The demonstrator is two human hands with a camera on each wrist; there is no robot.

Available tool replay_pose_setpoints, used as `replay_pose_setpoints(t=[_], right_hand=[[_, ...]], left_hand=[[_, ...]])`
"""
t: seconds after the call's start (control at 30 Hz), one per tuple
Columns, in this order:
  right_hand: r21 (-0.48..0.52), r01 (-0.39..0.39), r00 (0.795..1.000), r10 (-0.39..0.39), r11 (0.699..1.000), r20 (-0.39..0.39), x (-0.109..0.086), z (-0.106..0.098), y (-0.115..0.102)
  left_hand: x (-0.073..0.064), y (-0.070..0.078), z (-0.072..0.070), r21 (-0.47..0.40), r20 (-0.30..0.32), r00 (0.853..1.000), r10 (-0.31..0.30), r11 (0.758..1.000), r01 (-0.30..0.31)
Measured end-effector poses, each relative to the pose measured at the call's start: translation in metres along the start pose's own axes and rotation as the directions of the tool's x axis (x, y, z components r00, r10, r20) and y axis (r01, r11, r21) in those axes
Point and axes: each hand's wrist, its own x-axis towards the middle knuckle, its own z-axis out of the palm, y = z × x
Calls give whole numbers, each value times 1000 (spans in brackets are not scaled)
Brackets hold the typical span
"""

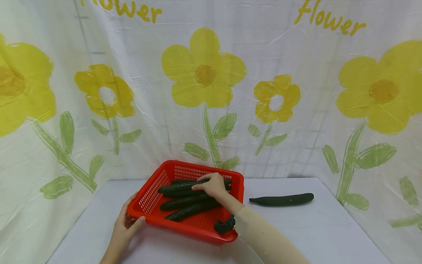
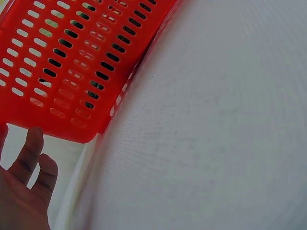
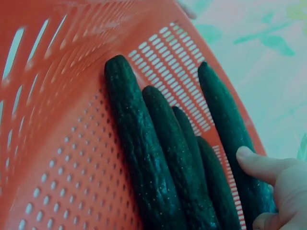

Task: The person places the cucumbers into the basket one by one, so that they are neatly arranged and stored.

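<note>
My left hand [image 1: 125, 222] grips a red perforated plastic basket [image 1: 184, 230] at its left front corner, thumb at the front rim. In the left wrist view, fingers [image 2: 29, 148] of that hand reach the rim. Inside the basket, my right hand [image 1: 212, 186] pinches a dark green cucumber [image 3: 225, 110], its thumb [image 3: 259, 163] on the skin. That cucumber lies along the far side, over the perforated wall in the right wrist view. Several other cucumbers [image 3: 139, 143] lie side by side in the basket. The right hand's other fingers are partly hidden.
A single cucumber [image 1: 281, 200] lies on the white table [image 1: 283, 227] to the right of the basket. A white curtain [image 1: 148, 121] with yellow flowers hangs right behind the table. A black wrist device [image 1: 225, 224] on the right arm overlaps the basket's front right corner.
</note>
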Motion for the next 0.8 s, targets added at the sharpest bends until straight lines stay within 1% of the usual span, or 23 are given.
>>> replay_pose_setpoints(t=[0.1, 0.23, 0.4, 0.6, 0.7, 0.8], right_hand=[[21, -27, 999, 27, 999, -18, 0, 0, 0], [65, -34, 999, 36, 997, -29, 1, 0, 0], [130, -21, 1000, 22, 991, -10, 1, -1, 0], [215, -52, 999, 53, 975, -1, 1, -6, -1], [227, -52, 999, 51, 973, 8, 0, -10, -2], [235, -34, 999, 28, 971, 32, 0, -15, -5]], left_hand=[[0, -1, 0, 8, 2, 1000, -17, 1000, 17], [0, -1, -1, 13, 4, 1000, -25, 1000, 25], [0, -1, -1, 11, -3, 1000, -6, 1000, 6], [0, -2, -1, 16, -2, 1000, -6, 1000, 6], [-1, -2, 0, 22, -5, 1000, -4, 1000, 4], [-1, -1, 0, 17, -4, 1000, -13, 1000, 13]])
